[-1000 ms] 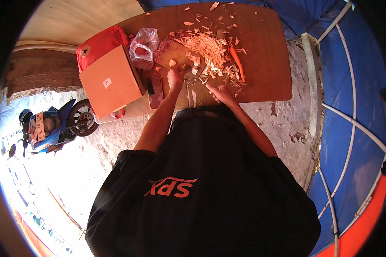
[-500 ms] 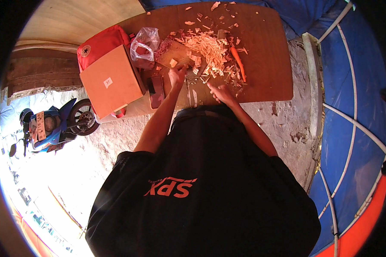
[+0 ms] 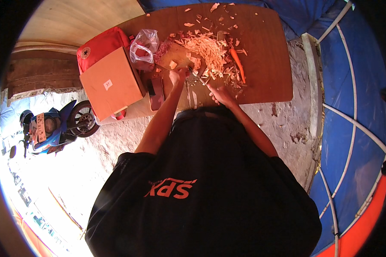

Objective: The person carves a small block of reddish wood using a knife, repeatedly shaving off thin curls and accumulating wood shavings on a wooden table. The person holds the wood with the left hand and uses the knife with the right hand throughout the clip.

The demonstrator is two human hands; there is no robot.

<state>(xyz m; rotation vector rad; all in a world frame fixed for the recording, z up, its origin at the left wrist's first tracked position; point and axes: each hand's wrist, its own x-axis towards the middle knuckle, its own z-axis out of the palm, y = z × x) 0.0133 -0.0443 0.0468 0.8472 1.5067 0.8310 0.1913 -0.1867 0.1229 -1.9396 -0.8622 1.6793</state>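
Observation:
My right hand (image 3: 218, 94) grips a slim knife (image 3: 199, 77), its blade angled up and left toward my left hand (image 3: 178, 75). My left hand's fingers are bent together at the lower edge of a light wooden board (image 3: 180, 53); what they hold is too small to name. A pale chunk (image 3: 173, 64) lies on the board just beyond that hand, near pink shreds (image 3: 163, 51). A pile of pale sticks and scraps (image 3: 206, 49) spreads to the right, with a long orange carrot (image 3: 237, 63) along its right side.
On the brown table (image 3: 270, 64) are a cardboard box (image 3: 111, 90), a red bag (image 3: 98, 43), a clear plastic bag (image 3: 142, 45) and a phone (image 3: 155, 92). A motorcycle (image 3: 55, 128) stands at left. Blue tarp and white poles (image 3: 351, 85) line the right.
The knife has risen toward my left fingers, and its blade shows more clearly. My left hand has shifted slightly, and the pale chunk sits a little lower on the board.

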